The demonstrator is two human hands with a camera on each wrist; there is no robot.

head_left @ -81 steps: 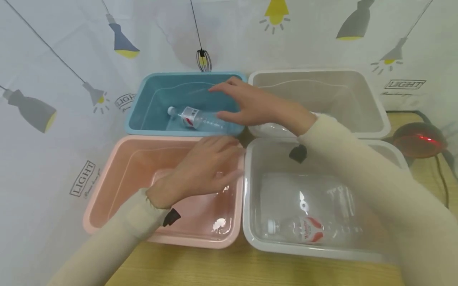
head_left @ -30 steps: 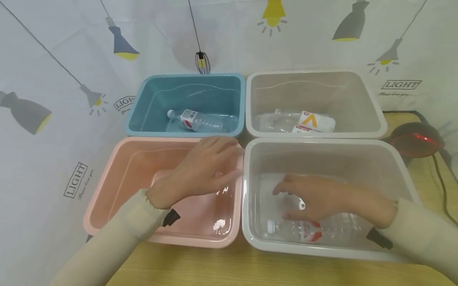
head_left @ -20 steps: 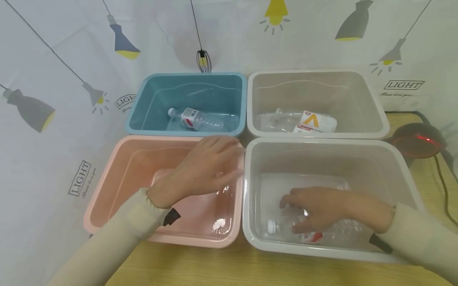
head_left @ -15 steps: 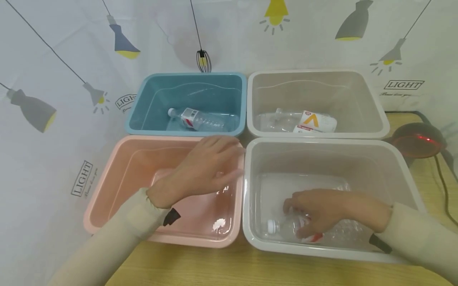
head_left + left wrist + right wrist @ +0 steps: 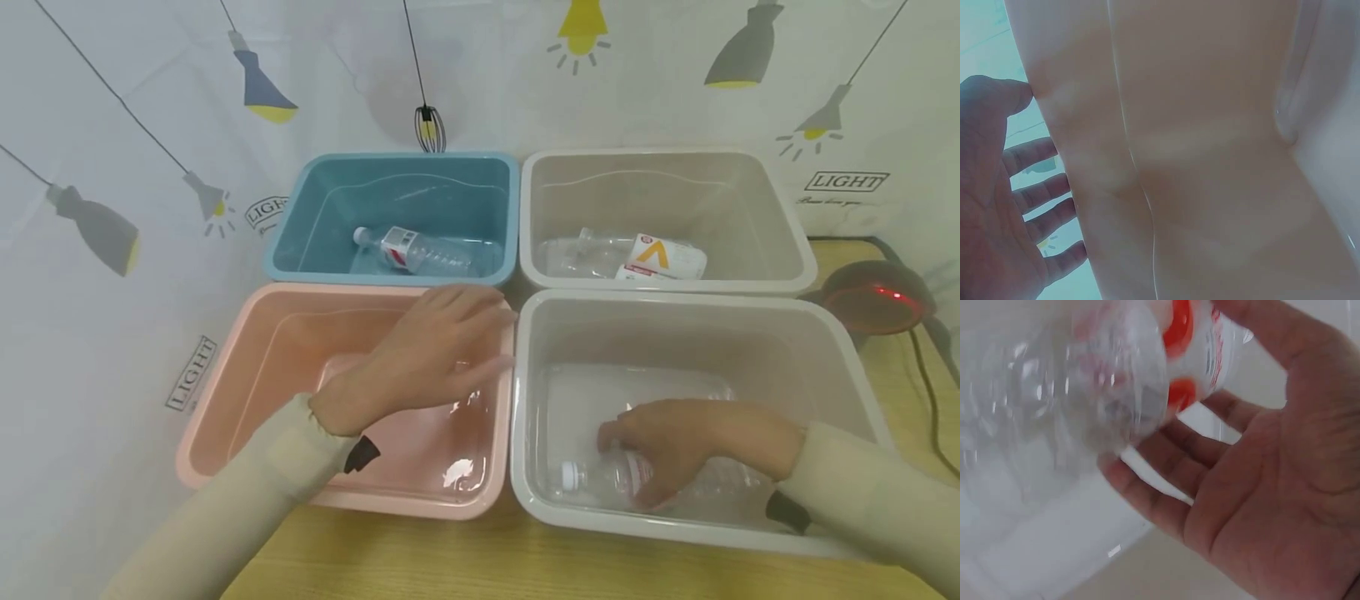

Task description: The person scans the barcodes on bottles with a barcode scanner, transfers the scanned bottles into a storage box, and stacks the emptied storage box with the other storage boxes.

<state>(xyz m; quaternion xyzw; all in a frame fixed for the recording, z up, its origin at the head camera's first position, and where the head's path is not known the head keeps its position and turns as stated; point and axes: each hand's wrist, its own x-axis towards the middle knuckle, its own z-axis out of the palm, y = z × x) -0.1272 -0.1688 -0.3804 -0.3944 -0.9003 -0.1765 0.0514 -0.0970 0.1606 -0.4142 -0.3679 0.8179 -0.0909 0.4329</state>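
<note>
In the head view, your right grip (image 5: 678, 437) is curled round a clear plastic bottle with a white cap (image 5: 609, 479), lying in a pale grey rectangular plastic basin (image 5: 675, 532); your thumb and fingers hide most of its label. Your left grip (image 5: 416, 358) is relaxed, fingers extended and holding nothing, over the right side of a glossy pink plastic basin (image 5: 285, 358), part of which it covers. Ahead of it, a blue plastic basin (image 5: 420, 193) holds a clear bottle with a white cap (image 5: 400, 244). Ahead of your right grip, a beige plastic basin (image 5: 637, 200) holds a clear bottle with a white-and-orange label (image 5: 667, 257), its lower side hidden by the near rim. Under everything is a wood-grain table (image 5: 375, 558); beyond your grips hangs a pale wall covering printed with lamps (image 5: 495, 75).

In the left wrist view, your fingertips meet the pink basin's edge; the palm is cut off.

In the right wrist view, your fingers curve beneath the bottle, whose blurred body leaves the frame.
</note>
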